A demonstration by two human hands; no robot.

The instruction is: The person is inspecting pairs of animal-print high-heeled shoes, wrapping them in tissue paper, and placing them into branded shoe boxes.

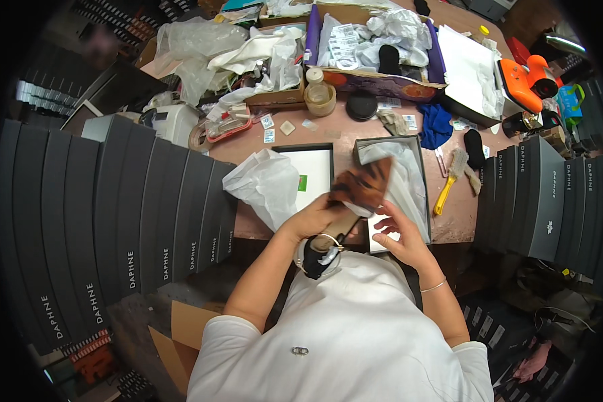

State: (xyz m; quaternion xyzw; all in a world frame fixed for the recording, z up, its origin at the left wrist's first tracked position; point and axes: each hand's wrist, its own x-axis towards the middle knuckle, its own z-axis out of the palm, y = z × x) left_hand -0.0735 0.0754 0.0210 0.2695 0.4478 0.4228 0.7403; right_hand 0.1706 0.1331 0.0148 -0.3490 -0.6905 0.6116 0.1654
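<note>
**Tiger-striped shoe held above an open shoebox at the near table edge**

White-shirted shoulders fill the lower middle of the view, and both forearms rise from them to the near edge of the table point(449, 224). Left hand point(313, 218) is closed around the tiger-striped shoe point(362, 186), its fingers point(328, 202) wrapped about the tan sole side near the heel; a black part of the shoe hangs below the wrist toward the chest. Right hand point(402, 238) lies just beside the shoe, below and to the right of it, with its fingers point(385, 218) spread apart and gripping nothing; whether a fingertip touches the shoe cannot be told. The striped toe end points up and away from the person, over the near edge of the open shoebox point(422, 167), which is lined with white tissue paper point(402, 181).

Judged from this arrangement, the packing is at an early-to-middle stage: the box is open and lined, yet the shoe is in the air and not seated in it, and no second shoe can be made out inside. A box lid point(311, 171) lies face-up just left of the box, with crumpled tissue point(264, 184) over its left edge, so closing remains undone. Stacks of closed dark shoeboxes point(114, 208) stand beyond the left edge of the table and another stack point(536, 194) at its right edge. A yellow-handled brush point(449, 181) lies right of the open box.
</note>
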